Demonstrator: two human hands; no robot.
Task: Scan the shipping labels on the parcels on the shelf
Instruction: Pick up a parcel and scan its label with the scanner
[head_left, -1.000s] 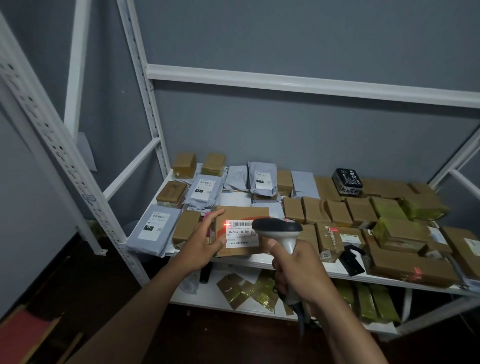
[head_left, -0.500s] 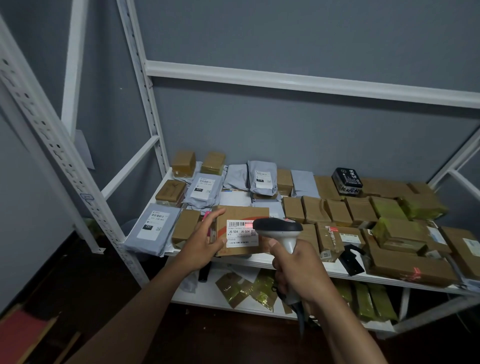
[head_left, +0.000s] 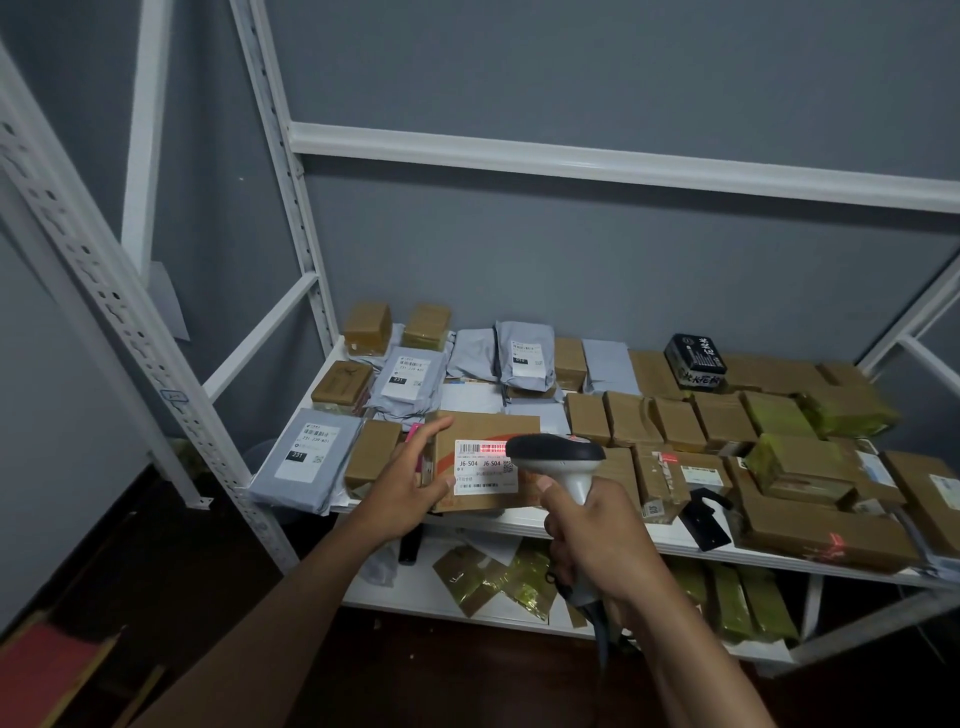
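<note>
Shifted onto the barcode since earlier: red scan line. Left hand (head_left: 410, 486) steadying box (head_left: 485, 462), label (head_left: 485, 466) tilted up; right hand (head_left: 597, 525), fingers wrapped around scanner (head_left: 558, 457) beside the box.

You are showing two bare forearms, with no sleeves reaching into view. Your left hand (head_left: 402, 493) and right hand (head_left: 597, 535) are wearing no gloves. Your wrists and fingers are carrying no watch or rings.
</note>
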